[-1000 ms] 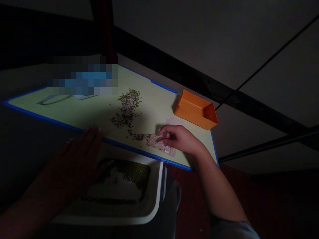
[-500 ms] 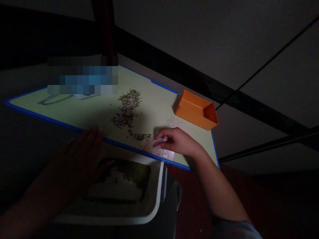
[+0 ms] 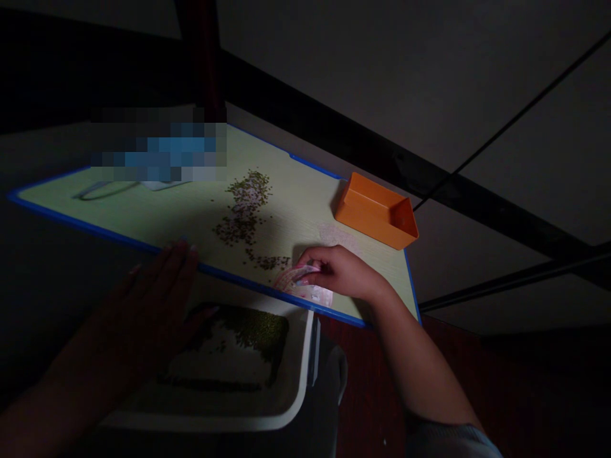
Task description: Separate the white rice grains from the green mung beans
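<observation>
Small mung-like beans [image 3: 237, 224] lie scattered in a patch across the pale, blue-edged tabletop [image 3: 143, 219]. Near the front edge, beside the last of the beans, my right hand [image 3: 334, 270] curls with thumb and fingers pinched together; whatever lies between them is too small to see. Beneath it shows a pinkish rounded patch [image 3: 305, 283], perhaps a print on the surface. My left hand [image 3: 153, 299], dark in shadow, stretches its fingers out at the table's edge. Below that hand stands a white tub [image 3: 296, 404] with more green beans [image 3: 258, 331] inside, partly covered by the hand and the tabletop.
An orange open box [image 3: 377, 213] stands at the right end of the tabletop. A blurred-out area with blue in it [image 3: 167, 156] and a thin curved strip [image 3: 95, 189] occupy the left end. Behind runs a panelled wall [image 3: 405, 83]; a reddish floor [image 3: 367, 394] shows below.
Almost nothing differs. My right hand's fingertips have shifted very slightly; the left hand, beans, tub and orange box stay where they were.
</observation>
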{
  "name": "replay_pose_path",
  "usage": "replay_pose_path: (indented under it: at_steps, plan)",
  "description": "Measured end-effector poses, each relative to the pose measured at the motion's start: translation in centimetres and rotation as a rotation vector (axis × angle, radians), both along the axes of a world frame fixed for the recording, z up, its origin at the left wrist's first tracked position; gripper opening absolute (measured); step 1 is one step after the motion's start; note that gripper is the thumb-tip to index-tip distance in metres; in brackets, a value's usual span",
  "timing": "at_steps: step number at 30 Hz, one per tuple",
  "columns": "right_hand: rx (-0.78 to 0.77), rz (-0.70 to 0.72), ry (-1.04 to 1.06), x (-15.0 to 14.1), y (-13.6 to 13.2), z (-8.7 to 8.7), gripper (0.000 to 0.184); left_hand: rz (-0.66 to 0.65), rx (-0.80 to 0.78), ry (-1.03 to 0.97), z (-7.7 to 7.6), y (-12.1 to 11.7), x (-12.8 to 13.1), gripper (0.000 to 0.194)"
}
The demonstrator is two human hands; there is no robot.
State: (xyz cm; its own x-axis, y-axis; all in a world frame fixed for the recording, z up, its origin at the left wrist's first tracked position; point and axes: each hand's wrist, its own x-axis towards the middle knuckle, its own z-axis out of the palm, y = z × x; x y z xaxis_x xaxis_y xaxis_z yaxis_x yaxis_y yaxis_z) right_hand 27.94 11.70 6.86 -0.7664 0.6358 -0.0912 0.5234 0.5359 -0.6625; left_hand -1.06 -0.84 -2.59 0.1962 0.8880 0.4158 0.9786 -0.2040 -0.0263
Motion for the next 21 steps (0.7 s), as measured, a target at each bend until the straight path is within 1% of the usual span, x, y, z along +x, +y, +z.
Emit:
replay_pose_path:
  at_steps: [4, 8, 13, 17, 21]
  plan:
    - [0.002, 0.001, 0.006, -0.01, -0.08, 0.05, 0.017, 0.015, -0.024, -0.003, -0.08, -0.08, 0.09, 0.078]
    - [-0.032, 0.0, 0.034, 0.06, -0.11, -0.01, 0.017, 0.02, -0.009, 0.0, -0.02, -0.13, 0.13, 0.078]
    - [-0.026, -0.001, 0.04, 0.1, -0.05, -0.18, 0.017, 0.009, -0.014, 0.004, 0.22, -0.22, 0.1, 0.078]
    - [-0.025, 0.005, 0.038, 0.03, -0.05, -0.18, 0.018, 0.019, -0.031, 0.01, -0.05, -0.22, 0.01, 0.076]
    - [-0.034, 0.017, 0.057, 0.05, -0.06, -0.15, 0.019, 0.029, -0.049, -0.004, -0.29, -0.18, 0.0, 0.078]
